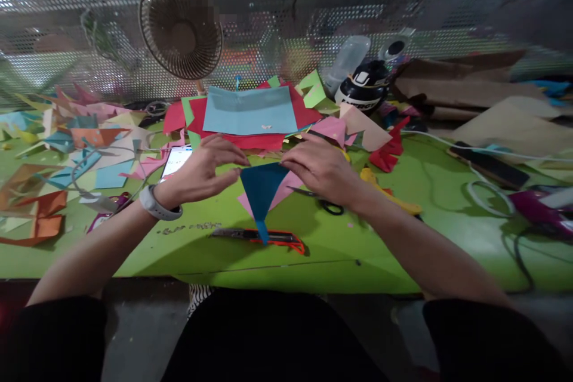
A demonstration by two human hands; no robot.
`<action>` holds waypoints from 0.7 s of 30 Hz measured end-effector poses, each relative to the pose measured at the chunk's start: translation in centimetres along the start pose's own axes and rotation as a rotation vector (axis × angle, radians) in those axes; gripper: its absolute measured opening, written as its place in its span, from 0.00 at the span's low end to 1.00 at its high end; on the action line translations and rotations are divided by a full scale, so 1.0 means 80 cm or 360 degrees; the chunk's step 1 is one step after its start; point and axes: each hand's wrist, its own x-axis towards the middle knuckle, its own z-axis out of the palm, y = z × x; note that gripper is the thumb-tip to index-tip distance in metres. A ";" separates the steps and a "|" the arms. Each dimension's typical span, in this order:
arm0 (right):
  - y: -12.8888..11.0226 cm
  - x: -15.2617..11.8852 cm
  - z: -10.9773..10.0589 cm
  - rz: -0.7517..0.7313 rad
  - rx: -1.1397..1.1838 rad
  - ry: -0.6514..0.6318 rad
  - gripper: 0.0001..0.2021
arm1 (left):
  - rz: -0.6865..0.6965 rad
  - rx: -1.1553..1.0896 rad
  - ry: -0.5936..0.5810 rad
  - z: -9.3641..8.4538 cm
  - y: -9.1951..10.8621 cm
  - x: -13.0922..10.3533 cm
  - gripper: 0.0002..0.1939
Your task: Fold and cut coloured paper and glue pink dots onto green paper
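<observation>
A dark blue folded paper (265, 186), wide at the top and narrowing to a point, hangs between my hands above the table. My left hand (206, 166), with a pale watch band on the wrist, has thumb and fingertips closed at its upper left corner. Pinching the upper right corner is my right hand (320, 168). Behind the blue paper lies a pink paper (283, 192), partly hidden. Scissors (330, 207) lie beneath my right hand. Below the paper's tip is a utility knife (237, 234) with an orange part.
Light blue sheets (250, 110) lie over red paper at the back, near a fan (181, 36). Coloured paper pieces (96, 137) crowd the left. A phone (174, 161) lies behind my left wrist. A yellow tool (394, 196), cables and brown paper (461, 86) are to the right.
</observation>
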 end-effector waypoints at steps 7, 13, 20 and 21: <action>0.022 0.001 0.015 0.0785 0.1052 0.0128 0.20 | 0.0080 -0.0149 0.0197 0.000 -0.023 -0.005 0.27; 0.016 0.005 0.041 0.1240 0.1683 -0.0156 0.21 | -0.0153 -0.0511 0.0250 0.035 -0.022 0.011 0.12; 0.003 -0.003 0.036 0.1285 0.1709 -0.0230 0.24 | -0.0724 -0.1158 0.0140 0.054 -0.035 0.012 0.17; 0.001 -0.003 0.036 0.1266 0.1643 -0.0285 0.23 | -0.0742 -0.1274 0.0117 0.057 -0.037 0.011 0.16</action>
